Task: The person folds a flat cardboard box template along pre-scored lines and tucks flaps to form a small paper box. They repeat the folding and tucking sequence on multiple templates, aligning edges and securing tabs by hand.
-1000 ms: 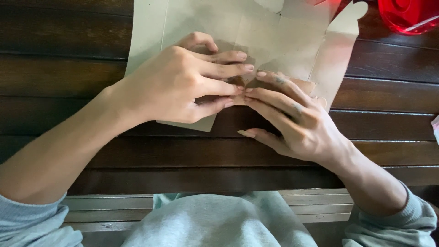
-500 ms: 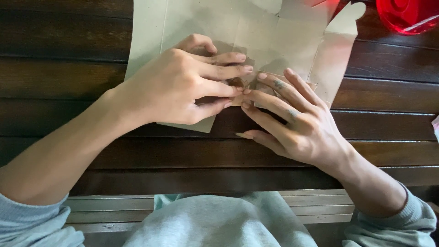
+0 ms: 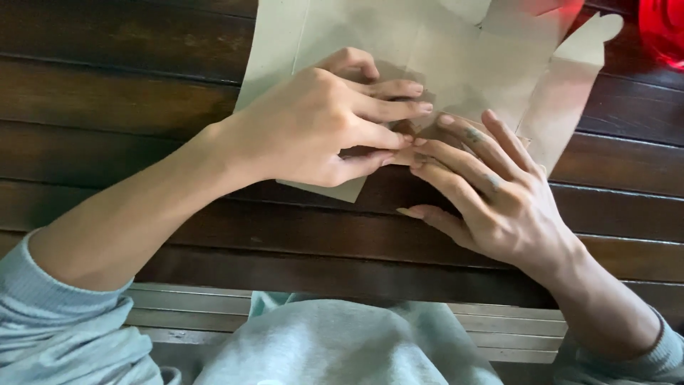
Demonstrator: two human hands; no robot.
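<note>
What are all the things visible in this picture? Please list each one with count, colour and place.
cardboard sheet: one, pale brown, flat die-cut with flaps, top centre on the table
red object: one, top right corner, cut off by the frame
table: one, dark brown wooden slats
bench slats: pale grey wood, below the table edge
sleeves: two, light grey-blue, bottom corners
left hand: pressing on the cardboard's near edge
right hand: fingertips meeting the left hand's there

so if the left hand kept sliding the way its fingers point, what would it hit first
Probably the right hand: the left hand points rightward across the tan paper sheet, and their fingertips already meet near the fold.
</note>
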